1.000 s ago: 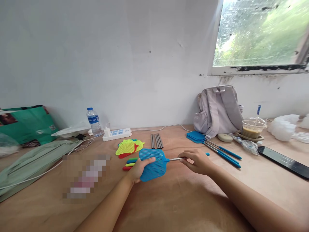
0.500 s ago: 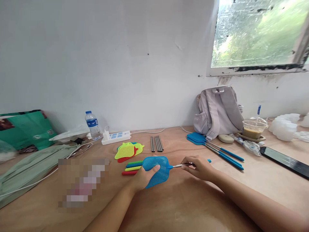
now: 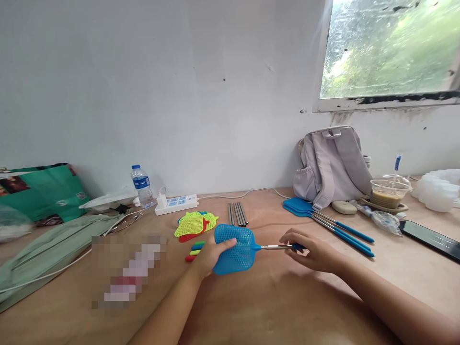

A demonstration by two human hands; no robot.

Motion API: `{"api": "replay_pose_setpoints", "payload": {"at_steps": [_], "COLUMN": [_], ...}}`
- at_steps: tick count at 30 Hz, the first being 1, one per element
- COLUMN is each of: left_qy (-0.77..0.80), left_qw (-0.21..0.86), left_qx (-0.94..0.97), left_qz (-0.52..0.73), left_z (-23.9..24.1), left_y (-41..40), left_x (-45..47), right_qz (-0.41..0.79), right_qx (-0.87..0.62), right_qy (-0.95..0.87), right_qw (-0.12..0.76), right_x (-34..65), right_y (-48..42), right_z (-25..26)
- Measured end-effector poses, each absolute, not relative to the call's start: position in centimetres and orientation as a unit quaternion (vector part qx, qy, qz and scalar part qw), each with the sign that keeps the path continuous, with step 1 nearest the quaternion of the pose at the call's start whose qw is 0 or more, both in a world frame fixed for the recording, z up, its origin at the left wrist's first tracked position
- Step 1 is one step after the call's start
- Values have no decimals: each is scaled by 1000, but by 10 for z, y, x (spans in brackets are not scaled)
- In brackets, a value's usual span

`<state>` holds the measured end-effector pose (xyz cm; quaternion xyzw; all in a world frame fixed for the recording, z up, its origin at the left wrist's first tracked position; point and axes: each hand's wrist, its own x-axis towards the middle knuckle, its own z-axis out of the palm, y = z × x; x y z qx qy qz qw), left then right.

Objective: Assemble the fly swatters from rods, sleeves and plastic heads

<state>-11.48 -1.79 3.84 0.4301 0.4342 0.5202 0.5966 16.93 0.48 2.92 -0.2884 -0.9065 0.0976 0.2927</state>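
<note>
My left hand grips the mesh head of a blue fly swatter just above the wooden table. My right hand is closed on the blue grip at the end of its thin metal rod. Loose swatter heads, yellow, red and blue, lie just beyond my left hand. A few coloured handle grips lie beside them, partly hidden by my hand. Several metal rods lie further back.
Finished blue swatters lie at the right by a grey backpack. A drink cup, a phone, a power strip, a water bottle, a green bag and green cloth line the back and left.
My right hand has slid rightward along the rod, so more bare metal shows between the head and my fingers. The left hand keeps its hold on the mesh head.
</note>
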Motion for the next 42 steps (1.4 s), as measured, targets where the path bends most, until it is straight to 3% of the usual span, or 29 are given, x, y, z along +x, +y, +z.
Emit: {"api": "replay_pose_setpoints", "payload": {"at_steps": [4,10,14,17,19,24,28,32,42], "left_qy": [319,449,483,500,510,536,555,552,536], "left_qw": [638,292,208,151,116,43,3,-15,-7], "left_qx": [429,647,701,726,737,744,743,763,803], "left_qz": [555,543,483,448,428,396,373,334,260], "left_z": [42,39,33,30,29,26,22,19,14], "left_y": [-9,-2,1,1,2,4,8,7,0], "left_x": [-121,-139,-146,-145,-144,-146,-140,-123,-108], "right_qz": [40,-93,-179,-165,-153,-158,-84,4,64], "right_qx": [-298,-462,-646,-726,-741,-714,-527,-424,-475], "right_qy": [-898,-792,-678,-632,-623,-642,-778,-852,-824], "right_qw": [321,389,302,215,201,230,332,309,303], "right_x": [186,227,252,261,264,254,202,123,44], "right_y": [16,49,61,65,67,68,58,56,112], "right_z": [31,21,16,11,8,6,3,-8,-17]}}
